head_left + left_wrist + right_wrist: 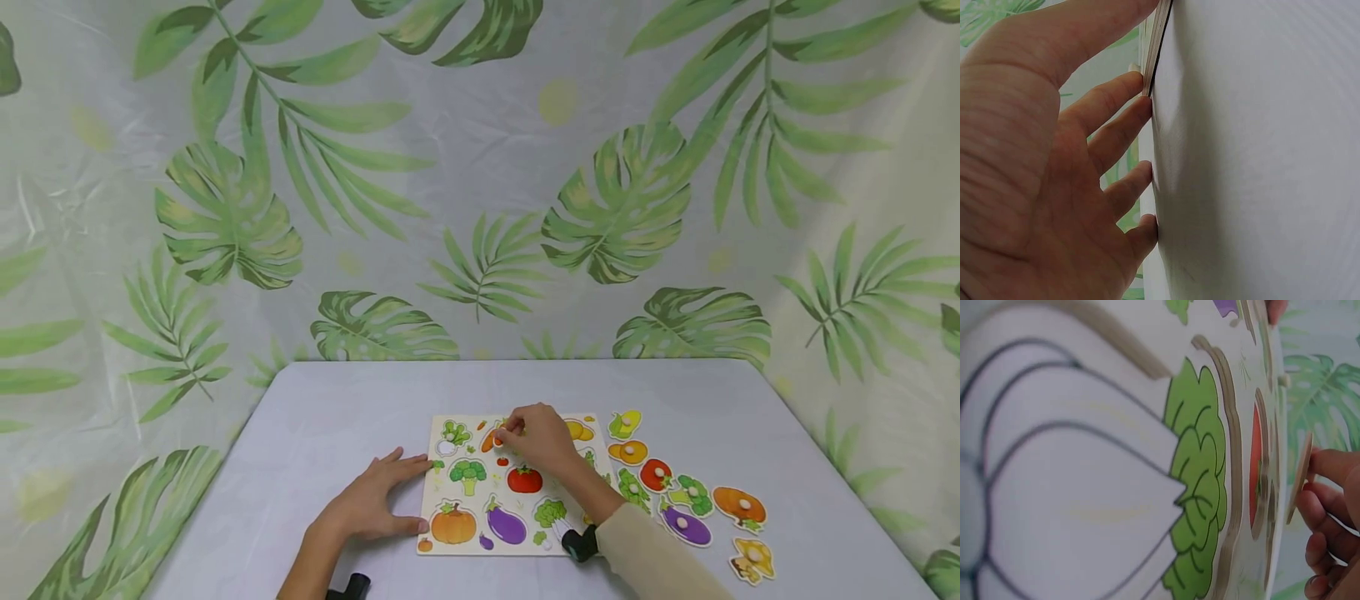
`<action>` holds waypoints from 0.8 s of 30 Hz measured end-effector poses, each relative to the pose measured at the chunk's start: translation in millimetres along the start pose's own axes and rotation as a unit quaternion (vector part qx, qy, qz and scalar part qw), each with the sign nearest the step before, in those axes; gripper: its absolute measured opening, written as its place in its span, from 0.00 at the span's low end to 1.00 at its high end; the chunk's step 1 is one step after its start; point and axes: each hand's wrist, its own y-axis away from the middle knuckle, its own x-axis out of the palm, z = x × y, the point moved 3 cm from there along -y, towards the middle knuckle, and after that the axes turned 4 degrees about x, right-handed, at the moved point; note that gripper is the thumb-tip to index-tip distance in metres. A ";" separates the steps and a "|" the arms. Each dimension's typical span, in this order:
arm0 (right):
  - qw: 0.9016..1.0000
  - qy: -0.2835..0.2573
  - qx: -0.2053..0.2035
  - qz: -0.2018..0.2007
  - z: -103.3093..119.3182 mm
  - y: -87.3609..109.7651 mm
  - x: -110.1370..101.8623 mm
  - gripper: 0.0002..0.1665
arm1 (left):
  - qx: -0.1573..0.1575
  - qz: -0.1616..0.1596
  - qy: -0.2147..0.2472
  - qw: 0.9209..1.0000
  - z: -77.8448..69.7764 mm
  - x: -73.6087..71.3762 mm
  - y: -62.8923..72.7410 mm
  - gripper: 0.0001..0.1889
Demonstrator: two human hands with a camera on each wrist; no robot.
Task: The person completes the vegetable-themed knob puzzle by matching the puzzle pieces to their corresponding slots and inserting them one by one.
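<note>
A wooden vegetable puzzle board (480, 490) lies on the table. Over its upper middle, my right hand (542, 440) pinches a thin puzzle piece (1301, 478), seen edge-on in the right wrist view and slightly above the board. Orange shows by the fingertips in the head view, so it looks like a carrot piece (499, 437); the fingers hide much of it. My left hand (375, 500) has its fingers spread, with fingertips and thumb touching the board's left edge. In the left wrist view, the left hand (1079, 169) rests its fingertips at the tabletop and board edge.
Loose knobbed pieces lie right of the board: corn (625, 424), tomato (656, 475), broccoli (694, 495), eggplant (686, 524), pumpkin (740, 506), a yellow mushroom-like piece (752, 559) and others. A white cloth covers the table (360, 400). Behind hangs a leaf-print curtain (480, 167).
</note>
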 end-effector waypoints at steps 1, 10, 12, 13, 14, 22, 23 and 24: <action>1.000 0.003 -0.003 -0.002 1.0 -0.3 0.6 0.11 | 0.001 0.000 -0.001 1.000 -0.1 0.1 -0.1 0.46; 0.999 0.042 -0.017 -0.013 7.1 -3.6 9.4 0.15 | -0.004 0.002 -0.007 1.000 -1.6 -0.6 -0.2 0.46; 0.999 0.042 -0.009 -0.008 8.3 -4.0 11.6 0.16 | -0.005 0.003 -0.009 1.000 -1.5 -0.8 0.3 0.47; 0.999 0.041 -0.009 -0.007 9.0 -4.0 12.4 0.16 | -0.005 0.003 -0.010 1.000 -1.4 -0.8 0.5 0.47; 0.999 0.040 -0.008 -0.005 9.5 -4.1 13.2 0.15 | -0.004 0.003 -0.010 1.000 -1.5 -0.8 0.7 0.47; 0.999 0.038 -0.020 -0.003 11.8 -4.2 14.8 0.15 | 0.003 0.001 -0.006 1.000 -2.3 -0.8 1.1 0.46; 0.999 0.036 -0.019 -0.001 11.9 -4.4 15.0 0.15 | 0.002 0.000 -0.006 1.000 -2.1 -0.8 1.1 0.46; 0.999 0.031 -0.015 0.003 12.2 -4.4 15.1 0.14 | 0.002 0.000 -0.007 1.000 -1.8 -0.8 1.2 0.46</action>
